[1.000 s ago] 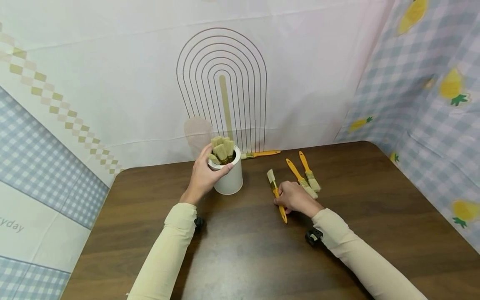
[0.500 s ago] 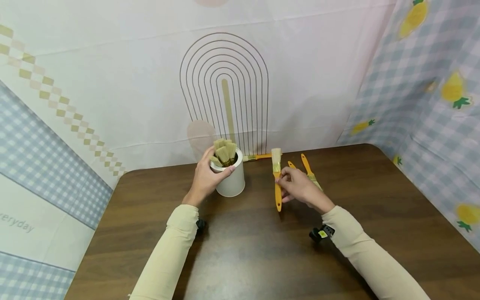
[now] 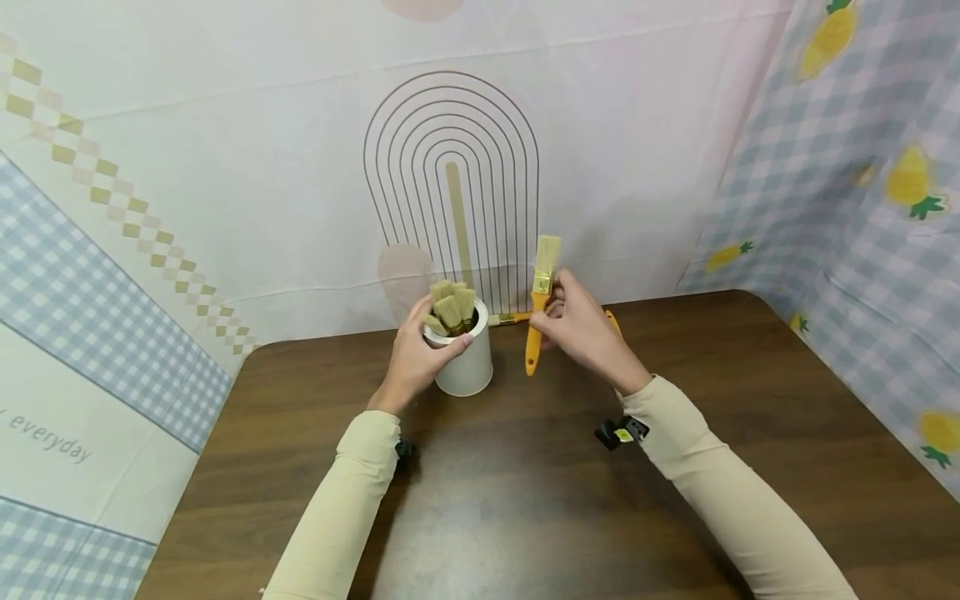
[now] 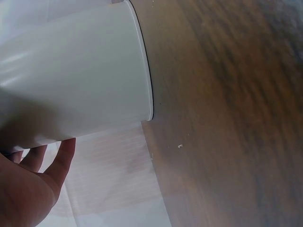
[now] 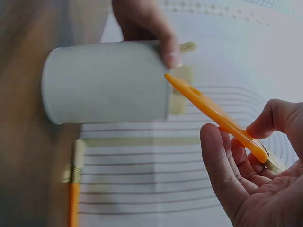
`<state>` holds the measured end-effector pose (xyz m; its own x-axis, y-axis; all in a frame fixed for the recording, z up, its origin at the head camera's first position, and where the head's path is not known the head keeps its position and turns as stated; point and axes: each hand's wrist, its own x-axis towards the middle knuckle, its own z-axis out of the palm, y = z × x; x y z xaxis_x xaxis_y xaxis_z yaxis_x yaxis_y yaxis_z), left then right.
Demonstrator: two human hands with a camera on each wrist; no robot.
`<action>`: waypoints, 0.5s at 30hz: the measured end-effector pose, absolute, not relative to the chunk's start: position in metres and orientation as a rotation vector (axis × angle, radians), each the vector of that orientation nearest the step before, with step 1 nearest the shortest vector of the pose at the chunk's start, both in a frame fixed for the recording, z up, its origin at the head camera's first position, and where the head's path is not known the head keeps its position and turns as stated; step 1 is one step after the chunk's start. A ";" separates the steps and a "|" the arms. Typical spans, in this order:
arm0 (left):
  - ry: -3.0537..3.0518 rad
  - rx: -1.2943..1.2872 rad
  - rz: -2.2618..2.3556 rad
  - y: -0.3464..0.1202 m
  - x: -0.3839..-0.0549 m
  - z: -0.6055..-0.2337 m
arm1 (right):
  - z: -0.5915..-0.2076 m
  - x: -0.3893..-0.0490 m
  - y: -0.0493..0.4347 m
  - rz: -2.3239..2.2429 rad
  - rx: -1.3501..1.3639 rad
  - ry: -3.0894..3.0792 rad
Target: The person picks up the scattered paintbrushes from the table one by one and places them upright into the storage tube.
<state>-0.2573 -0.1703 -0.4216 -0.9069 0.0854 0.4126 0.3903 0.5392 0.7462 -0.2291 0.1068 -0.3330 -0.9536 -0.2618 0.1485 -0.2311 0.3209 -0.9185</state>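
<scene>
My left hand (image 3: 415, 354) grips a white can (image 3: 467, 367) near its rim, thumb in front and fingers round the far left side. Several paintbrushes (image 3: 452, 308) stand in the can, pale bristles up. In the left wrist view the can's smooth wall (image 4: 85, 71) fills the upper left, with curled fingertips (image 4: 64, 156) against it. My right hand (image 3: 581, 329) pinches a paintbrush (image 3: 538, 312) by its orange handle, raised to the right of the can with bristles up. In the right wrist view the handle (image 5: 218, 116) lies between thumb and fingers, its end overlapping the can's rim.
Another paintbrush (image 3: 504, 319) lies along the back edge of the brown table (image 3: 480, 500), right behind the can. An orange handle tip (image 3: 613, 321) shows past my right hand; the rest is hidden. A printed white cloth (image 3: 300, 208) hangs behind the table.
My right hand has lifted the paintbrush off the table and carried it up and slightly left, turning it more upright. My left hand has kept its grip on the can.
</scene>
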 end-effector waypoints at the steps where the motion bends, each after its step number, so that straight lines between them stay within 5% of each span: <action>1: -2.455 -0.393 -1.305 -0.171 -0.257 -0.422 | -0.329 -0.230 0.103 -1.766 -0.496 2.528; 15: -2.421 -0.415 -1.316 -0.170 -0.259 -0.424 | -0.292 -0.248 0.063 -1.898 -0.693 2.533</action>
<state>-0.2588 -0.1699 -0.4242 -0.8949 0.0868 0.4378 0.4146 0.5247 0.7435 -0.2482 0.0632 -0.2919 -0.9040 -0.2762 0.3264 -0.3909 0.2243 -0.8927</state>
